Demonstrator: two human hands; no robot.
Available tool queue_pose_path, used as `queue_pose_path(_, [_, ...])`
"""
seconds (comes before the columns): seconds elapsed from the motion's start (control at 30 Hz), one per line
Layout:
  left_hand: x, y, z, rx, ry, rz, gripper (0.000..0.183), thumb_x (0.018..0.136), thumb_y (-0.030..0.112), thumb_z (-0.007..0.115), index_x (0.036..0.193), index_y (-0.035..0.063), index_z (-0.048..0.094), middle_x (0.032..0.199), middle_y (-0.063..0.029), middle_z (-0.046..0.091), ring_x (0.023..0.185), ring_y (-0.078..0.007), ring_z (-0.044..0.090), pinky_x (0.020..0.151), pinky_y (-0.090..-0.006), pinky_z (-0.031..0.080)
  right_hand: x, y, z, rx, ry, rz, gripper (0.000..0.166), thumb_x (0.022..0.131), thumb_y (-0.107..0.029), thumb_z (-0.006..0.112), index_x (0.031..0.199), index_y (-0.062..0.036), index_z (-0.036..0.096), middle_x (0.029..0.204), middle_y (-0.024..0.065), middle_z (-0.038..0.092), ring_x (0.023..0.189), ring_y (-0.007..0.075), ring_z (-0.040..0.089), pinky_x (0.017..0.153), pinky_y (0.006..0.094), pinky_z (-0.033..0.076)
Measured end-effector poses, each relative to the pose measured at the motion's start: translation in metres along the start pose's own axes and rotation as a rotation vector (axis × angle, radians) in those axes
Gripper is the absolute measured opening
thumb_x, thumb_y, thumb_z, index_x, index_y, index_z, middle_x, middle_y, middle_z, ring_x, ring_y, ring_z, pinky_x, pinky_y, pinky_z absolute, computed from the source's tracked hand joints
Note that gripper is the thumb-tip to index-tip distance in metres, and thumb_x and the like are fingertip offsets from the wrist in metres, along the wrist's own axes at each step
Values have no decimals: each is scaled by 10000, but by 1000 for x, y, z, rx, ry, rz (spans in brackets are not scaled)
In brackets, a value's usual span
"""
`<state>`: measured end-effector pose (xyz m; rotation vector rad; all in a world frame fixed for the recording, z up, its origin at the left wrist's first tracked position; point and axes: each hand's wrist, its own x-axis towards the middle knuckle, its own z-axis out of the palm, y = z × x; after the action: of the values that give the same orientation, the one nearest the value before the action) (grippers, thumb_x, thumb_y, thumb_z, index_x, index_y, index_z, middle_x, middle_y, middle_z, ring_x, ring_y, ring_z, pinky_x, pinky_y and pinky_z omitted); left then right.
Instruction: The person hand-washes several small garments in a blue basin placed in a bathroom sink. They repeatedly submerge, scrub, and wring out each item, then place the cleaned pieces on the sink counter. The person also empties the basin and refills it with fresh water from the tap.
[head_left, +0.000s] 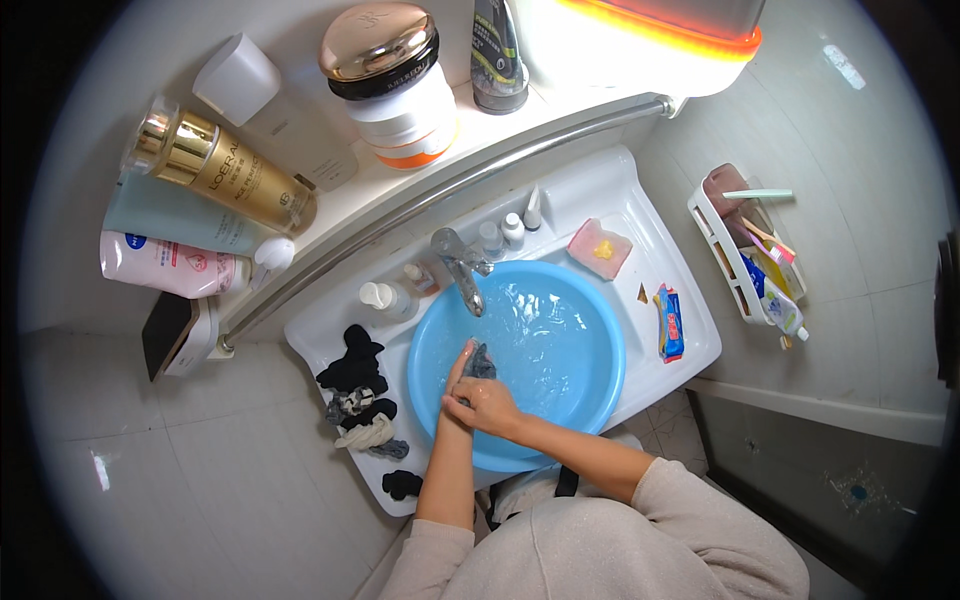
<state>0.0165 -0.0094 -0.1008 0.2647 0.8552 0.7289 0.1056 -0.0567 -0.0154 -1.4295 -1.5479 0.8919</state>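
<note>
A wet dark grey sock (481, 363) is pressed between my two hands above the left side of a light blue plastic basin (617, 352). My left hand (458, 370) lies under and beside it, one finger stretched toward the tap. Curled over the sock and the left palm is my right hand (487, 403), knuckles up. Part of the sock is hidden by the right fist. Clear water (551, 341) with ripples stands in the basin. A chrome tap (459, 271) reaches over the basin's rim; I cannot tell whether water runs from it.
Black socks (354, 364), a cream sock (369, 433) and other socks lie on the white washbasin's (637, 191) left ledge. On its right sit a pink sponge (600, 249) and a soap wrapper (670, 324). Bottles (386, 298) flank the tap. A metal rail (450, 199) edges the shelf above.
</note>
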Motion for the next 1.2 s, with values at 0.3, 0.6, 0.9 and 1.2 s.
queue_pose_path(0.3, [9, 5, 23, -252, 294, -109, 346, 834, 332, 567, 1078, 94, 510, 1013, -80, 549, 867, -195, 558, 777, -343, 465, 29, 70, -27, -453, 164, 207, 270, 828, -287, 485, 691, -81, 594, 702, 120, 600, 631, 306, 585, 544, 405, 460])
queue_pose_path(0.6, [-32, 32, 60, 771, 191, 614, 258, 807, 151, 575, 1012, 34, 471, 950, -72, 511, 843, -191, 497, 753, -292, 407, 20, 39, -99, -279, -208, 460, 387, 846, -367, 526, 1042, -34, 543, 1062, 134, 530, 863, 271, 560, 707, 368, 470])
queue_pose_path(0.9, [-82, 45, 121, 671, -115, 508, 614, 741, 78, 612, 1275, 46, 311, 1307, -137, 313, 1149, -272, 407, 897, -341, 393, 20, 82, -110, 798, -78, 825, 541, 699, -240, 719, 1134, -59, 454, 1040, 128, 542, 942, 219, 554, 758, 362, 486])
queue_pose_path(1.2, [25, -18, 1, 1351, 283, 174, 598, 789, 381, 581, 1291, 127, 380, 1378, -163, 224, 1278, -330, 210, 1021, -388, 224, 12, 123, -43, -547, -49, 654, 461, 753, -205, 601, 1174, -76, 464, 1156, 249, 424, 1060, 385, 427, 904, 428, 374])
